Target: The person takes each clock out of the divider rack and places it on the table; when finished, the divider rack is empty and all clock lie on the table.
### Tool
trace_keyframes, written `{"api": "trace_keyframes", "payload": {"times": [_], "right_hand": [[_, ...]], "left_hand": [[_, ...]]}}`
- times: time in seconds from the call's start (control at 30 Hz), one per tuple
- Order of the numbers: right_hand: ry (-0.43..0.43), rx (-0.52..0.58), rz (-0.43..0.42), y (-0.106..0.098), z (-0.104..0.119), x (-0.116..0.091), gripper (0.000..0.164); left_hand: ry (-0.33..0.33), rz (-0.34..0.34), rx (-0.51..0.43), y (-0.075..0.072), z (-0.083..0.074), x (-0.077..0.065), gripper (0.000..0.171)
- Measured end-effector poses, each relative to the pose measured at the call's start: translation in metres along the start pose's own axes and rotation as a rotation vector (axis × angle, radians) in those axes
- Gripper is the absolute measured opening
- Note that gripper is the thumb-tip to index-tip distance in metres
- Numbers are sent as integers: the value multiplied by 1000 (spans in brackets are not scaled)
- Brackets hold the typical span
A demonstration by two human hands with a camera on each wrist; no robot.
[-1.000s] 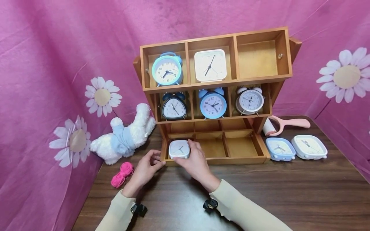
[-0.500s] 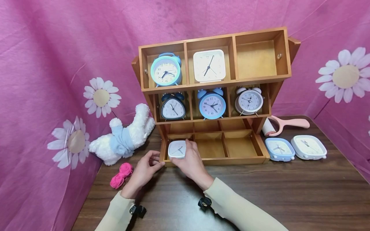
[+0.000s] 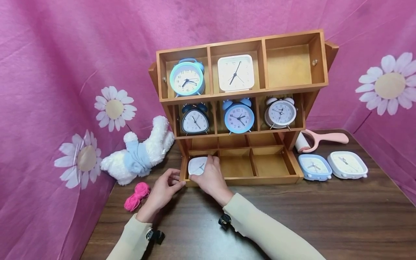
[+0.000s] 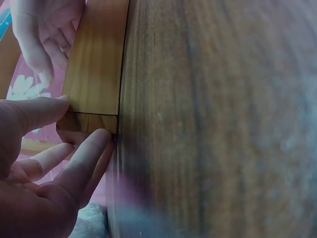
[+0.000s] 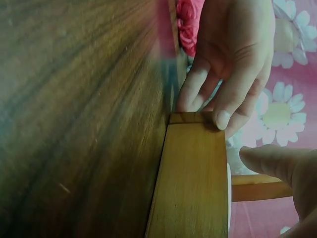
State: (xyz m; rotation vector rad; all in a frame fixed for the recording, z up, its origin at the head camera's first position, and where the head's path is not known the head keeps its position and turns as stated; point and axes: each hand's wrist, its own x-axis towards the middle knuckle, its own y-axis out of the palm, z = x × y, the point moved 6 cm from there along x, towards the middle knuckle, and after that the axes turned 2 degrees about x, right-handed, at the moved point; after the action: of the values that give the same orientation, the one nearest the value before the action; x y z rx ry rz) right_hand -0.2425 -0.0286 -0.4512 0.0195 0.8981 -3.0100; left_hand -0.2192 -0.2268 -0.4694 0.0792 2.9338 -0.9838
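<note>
A white square clock (image 3: 197,166) sits tilted in the bottom row's left compartment of the wooden shelf (image 3: 248,182). My right hand (image 3: 211,177) grips it, thumb at its lower edge and fingers over its right side. My left hand (image 3: 162,191) pinches the shelf's bottom left front corner; the left wrist view shows the thumb above and fingers (image 4: 91,153) against the end of the front board (image 4: 96,59). In the right wrist view my right thumb (image 5: 272,159) shows above the board, while the clock is mostly hidden.
Several clocks stand in the upper two rows, including a black triangular one (image 3: 195,121). A blue clock (image 3: 314,168), a white clock (image 3: 347,165) and a pink-handled lint roller (image 3: 328,138) lie right. A plush toy (image 3: 139,155) and pink yarn (image 3: 137,196) lie left.
My right hand has shifted slightly left, and the clock it holds has tilted and moved a little left in the compartment. My left hand stays at the shelf corner.
</note>
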Motion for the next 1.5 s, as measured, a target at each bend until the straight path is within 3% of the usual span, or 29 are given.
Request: {"api": "trace_keyframes", "payload": {"times": [0.2, 0.63, 0.93, 1.17, 1.3, 1.5], "right_hand": [[-20, -84, -42, 30, -34, 32, 120], [-1, -211, 39, 43, -40, 57, 123], [-45, -149, -1, 19, -9, 32, 109], [-128, -205, -80, 22, -9, 34, 109], [-137, -182, -59, 5, 17, 18, 108], [-146, -209, -49, -4, 27, 6, 106]], "left_hand": [[3, 3, 5, 0, -1, -1, 37], [10, -2, 12, -1, -4, 1, 37], [9, 9, -2, 0, -2, -1, 37], [24, 7, -2, -1, -3, -3, 36], [15, 5, -15, -1, -2, -2, 36], [21, 8, -24, -1, -1, -2, 36]]}}
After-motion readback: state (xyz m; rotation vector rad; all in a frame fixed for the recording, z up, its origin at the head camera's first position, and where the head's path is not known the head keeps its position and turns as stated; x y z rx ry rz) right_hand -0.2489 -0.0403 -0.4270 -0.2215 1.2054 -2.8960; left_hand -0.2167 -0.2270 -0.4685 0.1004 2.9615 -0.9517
